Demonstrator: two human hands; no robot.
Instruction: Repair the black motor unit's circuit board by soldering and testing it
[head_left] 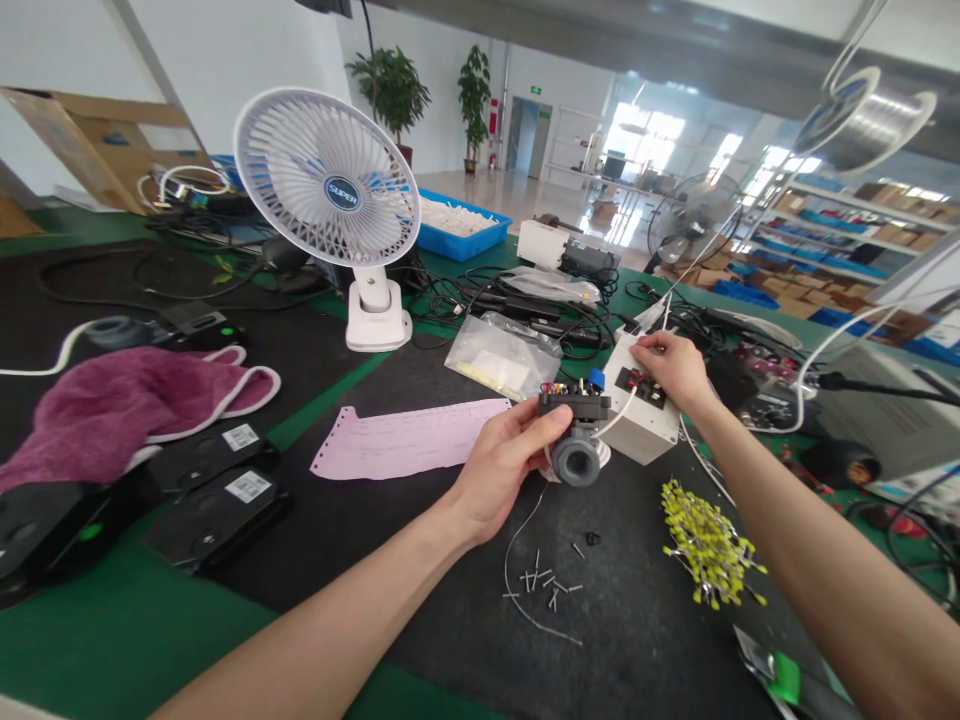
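Note:
My left hand [508, 462] is closed around an electric valve [578, 455] with a dark grey round port facing me. Its black upper housing is uncovered, with small coloured wires and a blue component on top. A white cable [621, 412] runs from it to a pale metal box [640, 435] that has black and red switches or terminals on its top. Over the far side of that box, my right hand [675, 368] has its fingertips pinched together; what they grip is hidden. Several small screws [551, 582] and a thin solder wire [508, 550] lie below the valve.
Yellow-tipped parts [709, 545] are heaped at right, near a green-handled tool [785, 677]. A pink paper sheet [405, 440], a clear bag [502, 355] and a white fan [375, 310] stand left. Solder hangs from a spool [862, 120]. Black units [217, 505] and a purple cloth [135, 405] lie far left.

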